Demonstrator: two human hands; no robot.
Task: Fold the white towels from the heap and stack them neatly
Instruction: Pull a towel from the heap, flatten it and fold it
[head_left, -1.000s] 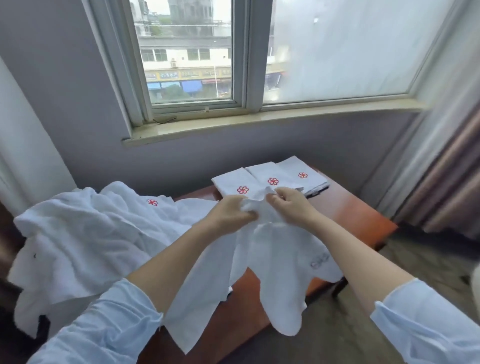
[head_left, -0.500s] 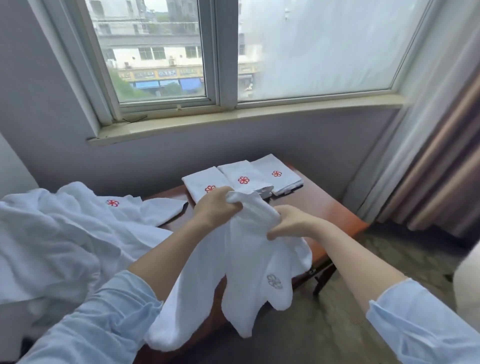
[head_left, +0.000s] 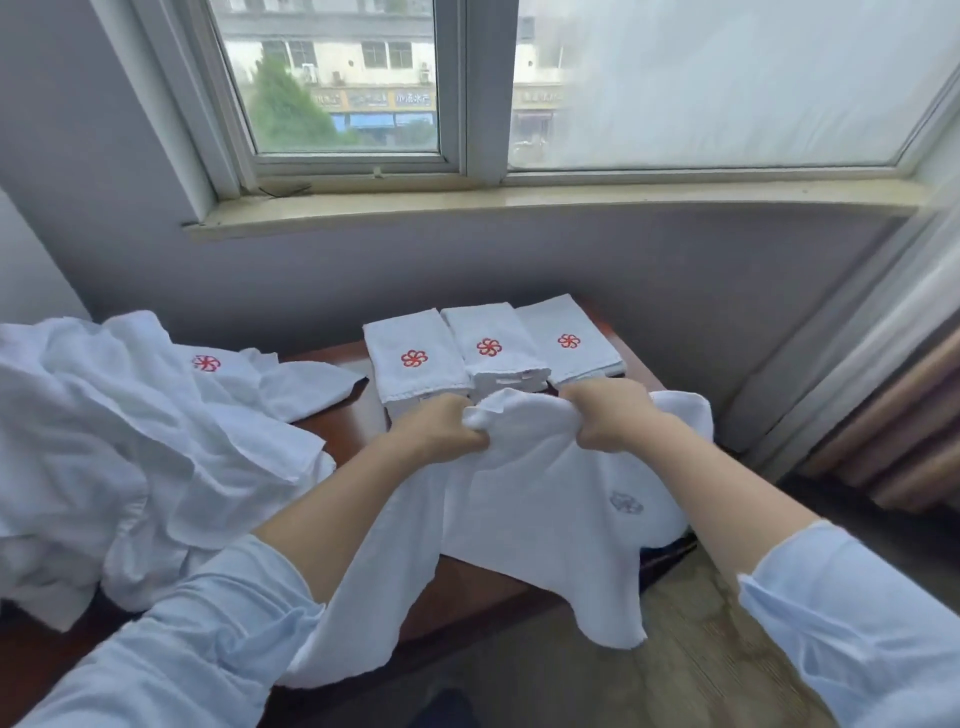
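Both fists, left hand (head_left: 441, 428) and right hand (head_left: 608, 418), grip the white towel (head_left: 545, 499) top edge; spread to corners, pull taut, before folding.

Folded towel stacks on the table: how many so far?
3, side by side at the far edge of the table: left stack, middle stack, right stack. The held towel hides their near edges; layers in each can't be counted.

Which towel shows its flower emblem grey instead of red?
The unfolded towel held by the left hand and right hand; emblems on the folded towels and heap are red.
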